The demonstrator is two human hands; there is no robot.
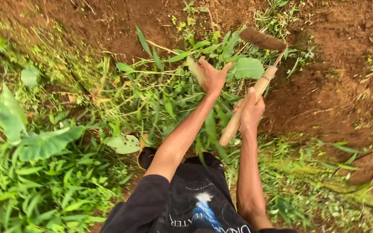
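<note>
My right hand (250,111) grips the pale wooden handle of a small hoe (257,88), whose dark, soil-caked blade (262,39) points up and to the left above the weeds. My left hand (209,77) reaches forward into a clump of green weeds and cut leaves (169,95), fingers spread and touching the leafy stems. I cannot tell whether it holds any stem. Both bare forearms stretch out from my dark shirt at the bottom of the view.
Bare reddish-brown soil (337,90) lies to the right and along the top. Thick green weeds with broad leaves (44,142) cover the left side. Grass and moss (324,181) grow at the lower right. A dark shoe (145,157) shows below the weeds.
</note>
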